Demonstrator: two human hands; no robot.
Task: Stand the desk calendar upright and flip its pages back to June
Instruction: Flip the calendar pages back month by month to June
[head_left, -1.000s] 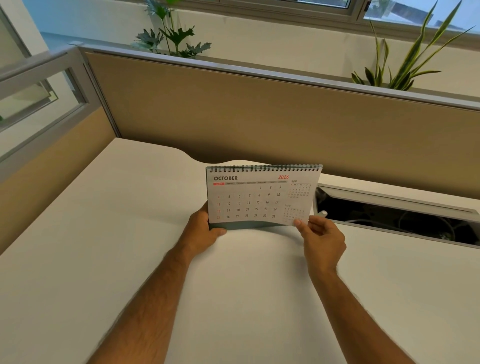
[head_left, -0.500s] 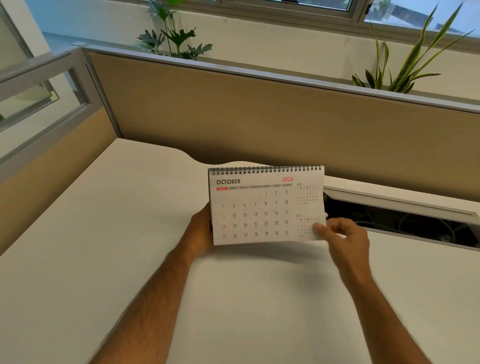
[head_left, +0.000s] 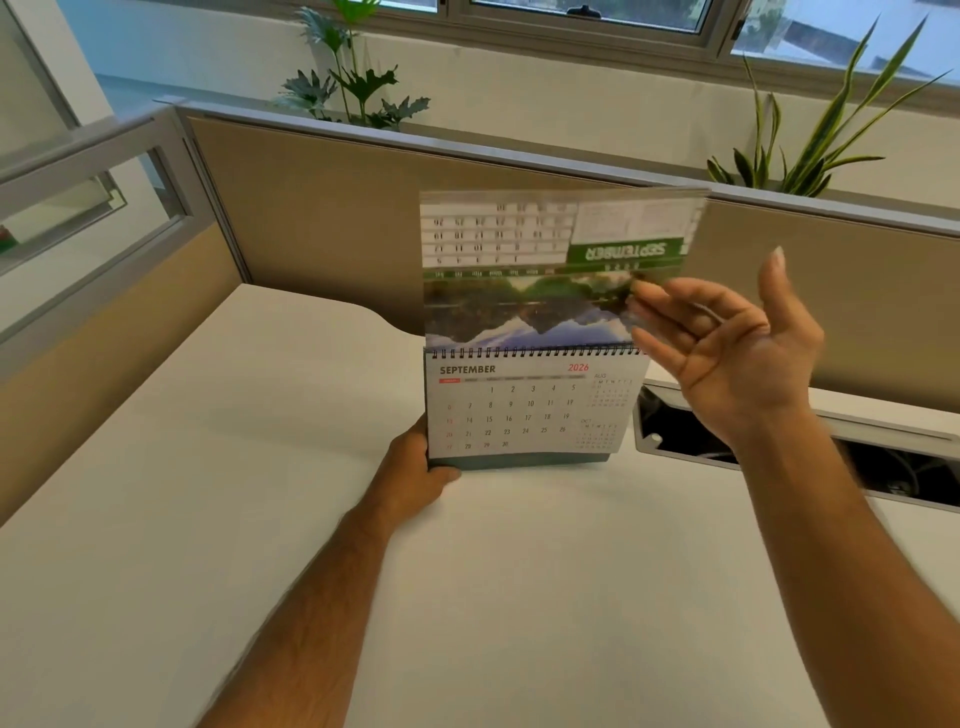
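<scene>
A spiral-bound desk calendar (head_left: 524, 415) stands upright on the white desk (head_left: 208, 493), its front page reading SEPTEMBER 2026. One page (head_left: 519, 260) is swung up above the spiral, blurred, and shows an upside-down landscape photo and date grid. My left hand (head_left: 415, 467) grips the calendar's lower left corner and base. My right hand (head_left: 737, 353) is raised at the right of the lifted page with its fingers spread. Its fingertips touch the page's right edge without pinching it.
A tan partition (head_left: 322, 208) runs behind the desk and down its left side. A long open cable slot (head_left: 883, 467) is cut into the desk right of the calendar. Two potted plants (head_left: 353, 88) (head_left: 810, 145) stand beyond the partition.
The October page, which my right hand pinched at its lower right corner, has been lifted up over the spiral. September now shows, and my right hand has risen and spread.
</scene>
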